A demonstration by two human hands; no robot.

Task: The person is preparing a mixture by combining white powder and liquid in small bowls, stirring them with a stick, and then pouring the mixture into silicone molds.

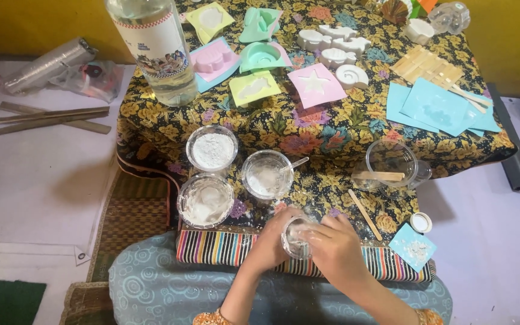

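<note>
A small clear cup [297, 238], whitened inside by powder or paste, was held at the near edge of the low table [260, 126], just above a striped cloth [224, 248] that lay along that edge. The left hand [270, 241] was wrapped around the left side of the cup, its fingers closed on the wall. The right hand [337, 250] was laid against the right side and the rim, its fingers closed on the cup too, so the cup was clamped between both hands; what the right fingertips were doing at the rim could not be told. Just behind the hands, three clear round bowls were seen close together on the flowered tablecloth: one filled with white powder [212, 148], one smeared with white paste [205, 200], and one with a white residue and a small spoon in it [266, 174]. To the right of them an empty glass bowl [391, 164] was placed, with a flat wooden stick [381, 176] across it, and another wooden stick [365, 206] was lying on the cloth near the right hand. A small white cap [420, 222] and a blue square mold [412, 247] were found at the right corner. A large clear bottle [154, 48] was standing at the far left of the table, and pastel molds [254, 60] and white cast figures [335, 45] were spread well behind the bowls.
</note>
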